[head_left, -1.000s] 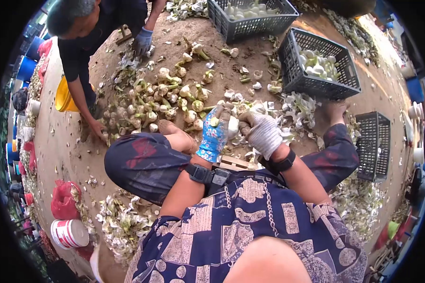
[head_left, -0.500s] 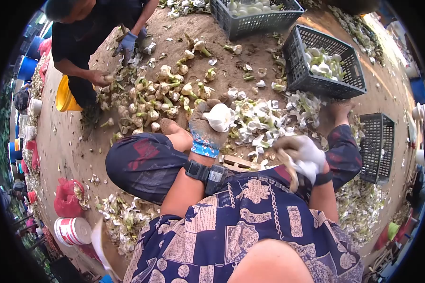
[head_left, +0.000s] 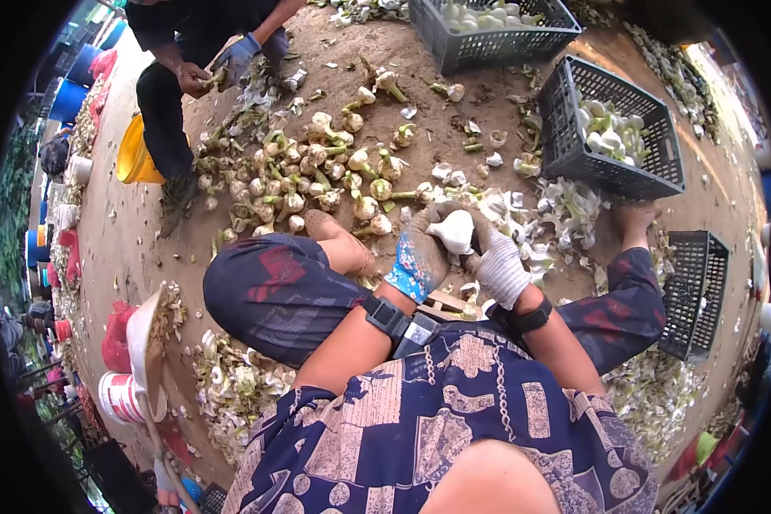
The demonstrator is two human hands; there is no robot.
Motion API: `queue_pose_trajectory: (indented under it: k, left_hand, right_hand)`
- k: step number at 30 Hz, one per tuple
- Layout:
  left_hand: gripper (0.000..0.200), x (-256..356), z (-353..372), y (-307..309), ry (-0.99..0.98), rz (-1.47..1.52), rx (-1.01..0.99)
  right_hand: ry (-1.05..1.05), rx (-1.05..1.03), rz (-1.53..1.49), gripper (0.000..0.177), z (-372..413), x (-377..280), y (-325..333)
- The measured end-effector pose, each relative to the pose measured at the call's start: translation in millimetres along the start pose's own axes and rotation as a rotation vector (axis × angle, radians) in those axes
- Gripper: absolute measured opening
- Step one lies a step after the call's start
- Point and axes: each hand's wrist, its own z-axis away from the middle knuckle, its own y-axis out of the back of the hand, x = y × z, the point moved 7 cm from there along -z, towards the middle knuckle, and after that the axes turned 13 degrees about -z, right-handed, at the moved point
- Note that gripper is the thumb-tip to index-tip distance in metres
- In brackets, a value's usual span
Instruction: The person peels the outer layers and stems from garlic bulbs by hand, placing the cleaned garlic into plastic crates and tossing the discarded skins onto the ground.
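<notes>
Just right of the frame's centre, we have a garlic bulb point(head_left: 452, 231), bright white, smooth and rounded, tapering to a short neck that points left, and it's up between two gloved hands! The left hand point(head_left: 418, 255), blue floral cuff, brown-stained palm, curls its fingers against the bulb's left side; the right hand point(head_left: 499, 264), in white knit with brown fingers, grips from the right. Both have hold of it, though the bulb's underside is out of sight and the fingertips blend into the soil-brown behind. Upper left of that, a heap of stalked garlic bulbs point(head_left: 295, 176), duller and browner. Top left, a co-worker point(head_left: 206, 26) is cut off by the frame's edge, the small item in those hands hard to make out. Top centre, a plastic crate point(head_left: 505, 56) is clipped too.
</notes>
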Motion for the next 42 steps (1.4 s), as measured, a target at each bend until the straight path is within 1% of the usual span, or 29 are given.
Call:
queue_pose_trajectory:
  k: [3,4,6,7,8,10,11,12,14,15,16,18,19,20,21,22,23,24,26,27,28,29,30,31,32,34,36,38,42]
  left_hand:
    - [0.039,2,-2,2,0.052,-0.029,-0.106]
    - [0.040,-1,-3,0,0.085,-0.042,-0.152]
    - [0.045,-1,-4,5,0.063,0.090,-0.049]
    - [0.045,4,-9,14,-0.005,0.118,-0.011]
    - [0.046,12,-10,17,-0.077,0.148,0.028]
    - [0.049,15,-10,31,-0.123,0.105,0.240]
    - [0.050,14,-12,33,-0.117,0.076,0.203]
    - [0.050,15,-16,35,-0.114,0.044,0.161]
    - [0.051,4,-23,30,-0.099,-0.218,0.175]
    - [0.053,-10,-21,22,-0.017,-0.317,0.047]
    - [0.054,-14,2,-27,0.074,-0.230,-0.121]
    - [0.067,-14,14,-43,0.016,-0.169,-0.295]
    - [0.073,-14,13,-46,-0.015,-0.214,-0.334]
    - [0.081,-14,16,-49,-0.044,-0.256,-0.376]
    - [0.088,-16,14,-43,-0.019,-0.465,-0.316]
    - [0.075,-14,17,-42,0.005,-0.567,-0.275]
    - [0.065,-16,18,-39,0.035,-0.597,-0.335]
    - [0.056,-11,20,-43,0.063,-0.631,-0.396]
    - [0.043,3,25,-44,0.030,-0.669,-0.449]
    - [0.044,11,28,-42,0.007,-0.659,-0.428]
    - [0.045,16,26,-37,-0.011,-0.647,-0.402]
    - [0.045,18,25,-31,-0.006,-0.633,-0.389]
    - [0.041,21,21,-18,0.005,-0.612,-0.282]
    - [0.038,26,18,-6,0.014,-0.592,-0.175]
    - [0.029,39,20,-9,-0.037,-0.663,-0.171]
    - [0.036,54,22,-3,-0.350,-0.887,-0.150]
    - [0.052,71,24,1,-0.534,-1.003,-0.069]
    - [0.052,80,30,6,-0.679,-1.065,0.017]
    - [0.041,70,26,22,-0.535,-1.016,0.155]
  right_hand:
    - [-0.401,-0.168,-0.085,0.030,2,19,-4]
    - [-0.412,-0.159,-0.087,0.030,4,20,-1]
    - [-0.557,-0.308,-0.367,0.023,16,20,-7]
    - [-0.561,-0.369,-0.682,0.020,25,7,-6]
    - [-0.459,-0.468,-0.753,0.017,31,-10,3]
    - [0.034,-0.548,-0.989,0.017,30,-37,20]
    - [-0.151,-0.394,-0.925,0.025,26,-30,24]
    - [-0.151,-0.243,-0.352,0.046,9,-30,31]
    - [0.134,0.028,0.571,0.066,0,-16,30]
    - [0.150,-0.101,0.570,0.073,0,-18,18]
    - [0.255,-0.132,0.514,0.069,1,-20,4]
    - [0.340,-0.089,0.349,0.060,-6,-35,24]
    - [0.255,0.066,0.182,0.046,-10,-30,50]
    - [-0.120,0.273,-0.165,0.041,-14,-8,89]
    - [0.079,0.411,0.294,0.044,-24,-40,122]
    - [0.287,0.532,0.754,0.048,-31,-72,145]
    - [0.219,0.534,0.869,0.057,-38,-66,174]
    - [0.247,0.595,1.030,0.052,-48,-74,179]
    - [0.203,0.565,0.609,0.040,-67,-64,158]
    - [0.290,0.385,0.378,0.025,-78,-43,130]
    - [0.355,0.210,0.487,0.018,-89,-27,84]
    - [0.294,0.013,0.310,0.017,-97,-4,32]
    - [-0.065,-0.178,0.131,0.021,-101,59,-23]
    - [0.197,-0.527,0.515,0.045,-101,51,-83]
    - [0.159,-0.613,0.579,0.051,-99,78,-130]
    - [-0.016,-0.818,0.650,0.053,-91,99,-182]
    - [-0.122,-0.844,0.619,0.053,-98,130,-211]
    - [-0.223,-0.868,0.594,0.053,-102,165,-232]
    - [-0.199,-0.806,0.471,0.059,-108,154,-212]
